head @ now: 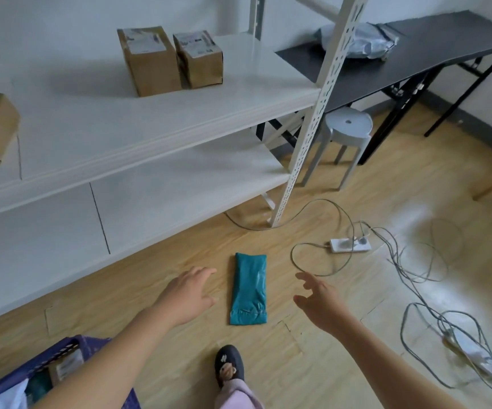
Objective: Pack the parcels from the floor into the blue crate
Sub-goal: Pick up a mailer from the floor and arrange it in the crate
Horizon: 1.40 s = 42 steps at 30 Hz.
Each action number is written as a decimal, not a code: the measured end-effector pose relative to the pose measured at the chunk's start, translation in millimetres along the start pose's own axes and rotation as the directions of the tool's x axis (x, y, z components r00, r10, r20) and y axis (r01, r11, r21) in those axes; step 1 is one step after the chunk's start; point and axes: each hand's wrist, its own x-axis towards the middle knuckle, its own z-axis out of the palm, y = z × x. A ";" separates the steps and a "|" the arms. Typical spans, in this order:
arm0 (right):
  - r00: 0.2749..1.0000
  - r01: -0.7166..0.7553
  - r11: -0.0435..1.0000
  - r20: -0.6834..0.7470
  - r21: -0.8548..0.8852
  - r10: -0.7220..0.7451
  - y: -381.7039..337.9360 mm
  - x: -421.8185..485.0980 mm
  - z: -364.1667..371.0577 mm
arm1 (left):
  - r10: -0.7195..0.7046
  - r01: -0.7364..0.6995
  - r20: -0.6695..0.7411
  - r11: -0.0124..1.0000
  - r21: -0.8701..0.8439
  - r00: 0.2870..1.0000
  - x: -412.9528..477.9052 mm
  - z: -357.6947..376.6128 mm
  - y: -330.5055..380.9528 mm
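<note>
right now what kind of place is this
Probably a small parcel storeroom or packing room: white shelving holding labelled cardboard boxes, a teal parcel on the floor, and a blue crate already holding packages.

A teal parcel [249, 289] is lying on the pale wood-grain floor [342, 364]; the crate [61, 354] is showing blue lattice.

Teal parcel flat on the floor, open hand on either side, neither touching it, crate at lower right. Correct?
One thing is off: the blue crate sits at lower left in the head view, not lower right. The rest holds: the teal parcel lies flat on the floor, with the left hand and right hand open on either side, neither touching it.
</note>
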 end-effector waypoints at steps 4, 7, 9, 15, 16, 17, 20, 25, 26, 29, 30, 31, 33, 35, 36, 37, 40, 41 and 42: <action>0.996 -0.071 0.995 0.057 0.067 0.067 18.9 84.9 3.1 | -0.060 0.064 0.044 0.994 -0.091 0.997 84.1 8.7 -1.6; 0.987 -0.129 0.984 0.113 0.122 0.115 38.3 149.6 26.2 | -0.099 0.108 0.076 0.986 -0.129 0.992 145.2 27.1 -7.4; 0.977 -0.181 0.964 0.146 0.194 0.154 53.9 193.1 48.1 | -0.113 0.126 0.092 0.981 -0.146 0.989 186.7 44.4 -12.0; 0.919 -0.365 0.860 0.288 0.356 0.271 114.6 324.3 145.3 | -0.194 0.216 0.116 0.952 -0.218 0.974 310.8 124.8 -43.9; 0.910 -0.382 0.852 0.304 0.359 0.281 128.0 347.3 165.0 | -0.204 0.227 0.117 0.946 -0.232 0.972 331.0 141.9 -50.0; 0.902 -0.395 0.849 0.322 0.351 0.287 141.3 369.0 185.0 | -0.216 0.239 0.120 0.940 -0.242 0.969 350.5 159.8 -56.9; 0.868 -0.470 0.800 0.363 0.374 0.340 174.9 423.8 240.3 | -0.253 0.280 0.132 0.922 -0.268 0.958 400.0 214.3 -77.6; 0.804 -0.592 0.651 0.410 0.476 0.431 211.8 491.7 327.7 | -0.310 0.346 0.162 0.886 -0.309 0.937 471.2 296.6 -111.9; 0.790 -0.612 0.611 0.425 0.503 0.441 216.6 500.4 340.8 | -0.312 0.350 0.165 0.882 -0.317 0.936 480.5 306.2 -117.0; 0.746 -0.665 0.464 0.491 0.585 0.450 227.4 522.0 372.5 | -0.330 0.372 0.174 0.859 -0.351 0.928 507.9 333.5 -132.7; 0.745 -0.665 0.437 0.500 0.606 0.441 231.4 530.7 383.2 | -0.336 0.380 0.179 0.849 -0.368 0.925 516.9 341.0 -136.9; 0.750 -0.659 0.425 0.494 0.621 0.440 233.0 537.8 391.4 | -0.345 0.393 0.190 0.834 -0.387 0.919 524.1 347.0 -140.6; 0.779 -0.623 0.466 0.445 0.629 0.441 234.9 546.9 402.4 | -0.357 0.411 0.203 0.808 -0.422 0.912 531.5 356.1 -144.7; 0.812 -0.582 0.512 0.409 0.632 0.417 228.3 544.6 398.2 | -0.380 0.436 0.214 0.781 -0.447 0.900 531.2 358.4 -144.7; 0.824 -0.565 0.518 0.404 0.642 0.398 222.0 539.2 390.1 | -0.393 0.452 0.224 0.759 -0.469 0.892 528.6 356.9 -142.6; 0.836 -0.546 0.526 0.394 0.652 0.381 215.3 532.7 379.8 | -0.407 0.472 0.242 0.719 -0.510 0.881 524.6 354.1 -139.1; 0.902 -0.432 0.623 0.300 0.652 0.311 191.8 507.4 343.3 | -0.448 0.531 0.315 0.522 -0.668 0.837 506.0 331.6 -116.3; 0.925 -0.379 0.691 0.262 0.615 0.275 182.8 497.0 330.4 | -0.463 0.547 0.339 0.454 -0.703 0.819 498.3 320.7 -106.6; 0.944 -0.328 0.761 0.224 0.560 0.242 173.8 486.2 317.2 | -0.476 0.557 0.354 0.399 -0.728 0.805 489.9 309.0 -96.5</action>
